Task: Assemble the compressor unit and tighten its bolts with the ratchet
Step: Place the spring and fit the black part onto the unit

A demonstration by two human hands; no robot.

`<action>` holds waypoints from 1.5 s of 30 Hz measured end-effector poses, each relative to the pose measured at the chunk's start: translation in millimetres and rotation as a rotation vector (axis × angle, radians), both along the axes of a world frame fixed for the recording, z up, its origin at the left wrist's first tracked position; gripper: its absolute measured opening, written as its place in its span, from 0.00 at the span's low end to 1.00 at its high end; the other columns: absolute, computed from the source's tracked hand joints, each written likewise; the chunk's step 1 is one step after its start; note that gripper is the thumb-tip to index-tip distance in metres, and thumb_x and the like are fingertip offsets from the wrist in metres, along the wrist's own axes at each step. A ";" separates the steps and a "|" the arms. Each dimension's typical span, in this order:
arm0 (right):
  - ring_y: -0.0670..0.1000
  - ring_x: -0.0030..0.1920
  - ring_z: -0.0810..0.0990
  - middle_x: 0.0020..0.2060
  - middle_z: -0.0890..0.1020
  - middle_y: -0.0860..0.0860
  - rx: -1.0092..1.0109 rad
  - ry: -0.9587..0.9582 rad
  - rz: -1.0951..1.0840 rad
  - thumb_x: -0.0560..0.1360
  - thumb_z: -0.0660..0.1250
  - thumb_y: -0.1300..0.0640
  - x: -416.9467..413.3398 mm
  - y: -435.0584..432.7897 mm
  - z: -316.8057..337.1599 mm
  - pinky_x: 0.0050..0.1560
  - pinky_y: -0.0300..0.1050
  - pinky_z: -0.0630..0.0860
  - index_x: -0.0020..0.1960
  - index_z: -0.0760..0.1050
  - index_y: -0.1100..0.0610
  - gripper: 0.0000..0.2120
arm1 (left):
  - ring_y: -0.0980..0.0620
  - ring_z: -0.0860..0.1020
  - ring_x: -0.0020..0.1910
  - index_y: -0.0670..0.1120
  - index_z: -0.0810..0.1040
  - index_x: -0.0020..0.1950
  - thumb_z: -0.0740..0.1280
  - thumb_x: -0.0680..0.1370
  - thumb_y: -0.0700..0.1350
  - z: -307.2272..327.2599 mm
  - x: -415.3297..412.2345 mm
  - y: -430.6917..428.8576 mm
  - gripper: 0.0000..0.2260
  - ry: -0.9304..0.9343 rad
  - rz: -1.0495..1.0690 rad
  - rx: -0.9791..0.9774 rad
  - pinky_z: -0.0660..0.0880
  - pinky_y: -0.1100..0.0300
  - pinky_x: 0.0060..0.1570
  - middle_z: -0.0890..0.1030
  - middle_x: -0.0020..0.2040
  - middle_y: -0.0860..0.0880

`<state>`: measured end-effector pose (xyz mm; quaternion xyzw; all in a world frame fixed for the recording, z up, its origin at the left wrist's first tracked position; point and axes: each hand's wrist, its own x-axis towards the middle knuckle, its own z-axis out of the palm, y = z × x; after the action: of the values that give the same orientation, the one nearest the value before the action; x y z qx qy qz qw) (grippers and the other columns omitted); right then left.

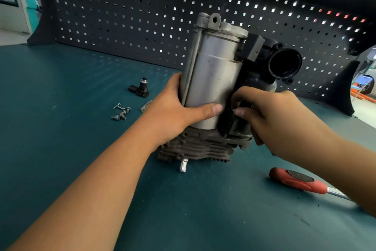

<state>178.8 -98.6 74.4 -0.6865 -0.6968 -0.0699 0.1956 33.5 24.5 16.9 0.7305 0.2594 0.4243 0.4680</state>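
The compressor unit (213, 71) stands upright on the green bench: a grey metal cylinder on a dark finned base, with a black plastic part and round port on its right side. My left hand (175, 112) wraps the cylinder's lower left, thumb across its front. My right hand (270, 116) grips the black part at the lower right, fingertips pressed against it. Several loose bolts (121, 112) lie on the bench to the left. A red-handled tool (299, 181) with a steel shaft lies at the front right; its head is hidden behind my right forearm.
A small black fitting (141, 88) sits left of the unit, and a small metal plate (145, 107) peeks out behind my left hand. A dark pegboard (122, 17) walls off the back of the bench. The green mat (61, 128) stretches left and forward.
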 end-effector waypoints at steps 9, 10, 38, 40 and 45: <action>0.40 0.18 0.73 0.27 0.75 0.30 0.005 0.068 0.015 0.79 0.61 0.58 0.2 -0.3 0.2 0.22 0.35 0.69 0.45 0.71 0.49 0.05 | 0.64 0.79 0.52 0.65 0.66 0.59 0.74 0.52 0.68 -1.0 0.1 1.8 0.37 -0.003 0.005 0.005 0.75 0.58 0.56 0.80 0.52 0.64; 0.42 0.17 0.72 0.26 0.76 0.34 0.005 0.092 0.019 0.78 0.61 0.58 1.3 -0.8 0.4 0.21 0.37 0.71 0.45 0.71 0.48 0.06 | 0.65 0.78 0.51 0.65 0.66 0.58 0.74 0.52 0.68 -0.7 0.0 1.5 0.37 -0.003 0.003 0.006 0.75 0.59 0.55 0.79 0.52 0.65; 0.44 0.23 0.73 0.21 0.72 0.48 0.194 0.096 0.125 0.76 0.65 0.53 3.8 -11.2 -4.8 0.26 0.37 0.70 0.48 0.72 0.50 0.03 | 0.64 0.79 0.51 0.65 0.67 0.59 0.74 0.52 0.68 -2.0 1.4 3.7 0.38 -0.018 0.012 0.015 0.75 0.57 0.56 0.80 0.51 0.65; 0.47 0.23 0.69 0.25 0.72 0.49 0.236 0.079 0.196 0.76 0.65 0.54 9.5 -28.9 -12.3 0.25 0.36 0.66 0.46 0.72 0.52 0.03 | 0.65 0.78 0.51 0.65 0.67 0.60 0.74 0.52 0.68 -1.9 0.7 2.8 0.38 -0.017 0.016 0.009 0.75 0.59 0.56 0.80 0.51 0.66; 0.37 0.46 0.72 0.45 0.74 0.36 -0.155 -0.094 -0.108 0.72 0.59 0.33 67.8 -66.4 -35.8 0.47 0.27 0.67 0.55 0.68 0.41 0.18 | 0.62 0.78 0.53 0.70 0.67 0.53 0.73 0.51 0.68 0.1 -0.4 -1.7 0.33 0.001 0.010 -0.021 0.73 0.58 0.55 0.79 0.52 0.64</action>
<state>246.6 -164.9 38.6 -0.7320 -0.6706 -0.0583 0.1052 33.1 22.8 17.0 0.7246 0.2676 0.4235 0.4733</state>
